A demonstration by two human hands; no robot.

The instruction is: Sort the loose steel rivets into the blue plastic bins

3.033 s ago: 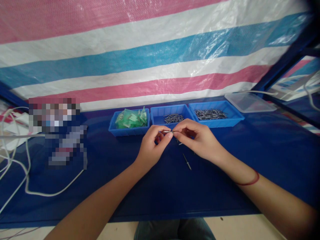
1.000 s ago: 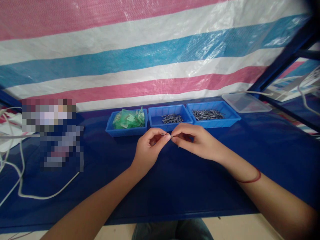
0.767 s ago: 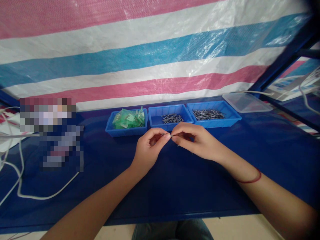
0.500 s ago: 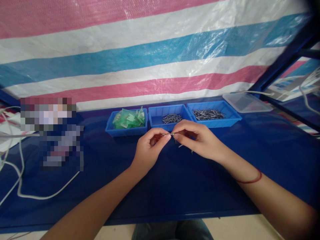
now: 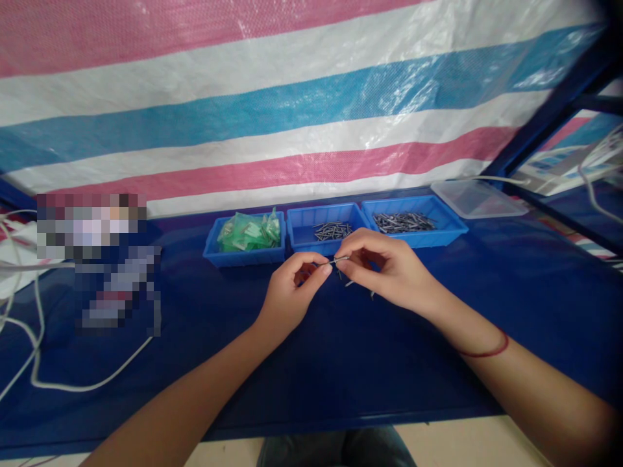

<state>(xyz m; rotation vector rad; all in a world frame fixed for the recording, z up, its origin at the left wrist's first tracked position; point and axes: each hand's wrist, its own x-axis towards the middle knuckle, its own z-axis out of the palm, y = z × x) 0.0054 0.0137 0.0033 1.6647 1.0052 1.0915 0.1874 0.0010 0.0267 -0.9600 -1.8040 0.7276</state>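
Observation:
Between my two hands is a thin metal piece (image 5: 333, 261), too small to make out in detail. My left hand (image 5: 294, 285) pinches its left end, and my right hand (image 5: 382, 263) pinches the right end. Behind them, a blue bin (image 5: 302, 243) holds a small heap of metal pins (image 5: 333, 231). The right blue bin (image 5: 445, 240) has a larger heap of similar pins (image 5: 403, 222). Green plastic packets (image 5: 249, 231) fill the left blue bin (image 5: 243, 259). A few loose pins (image 5: 349, 283) lie on the table under my right hand.
A translucent lid (image 5: 479, 198) lies at the back right of the blue table (image 5: 311, 370). White cables (image 5: 73, 388) curl at the left, beside a pixelated area. A striped plastic sheet (image 5: 272, 110) hangs behind the bins, and a blue frame post (image 5: 549, 117) stands right.
The fingertips of my right hand have shifted slightly, and more of the thin metal piece shows between my hands. The view has moved very slightly.

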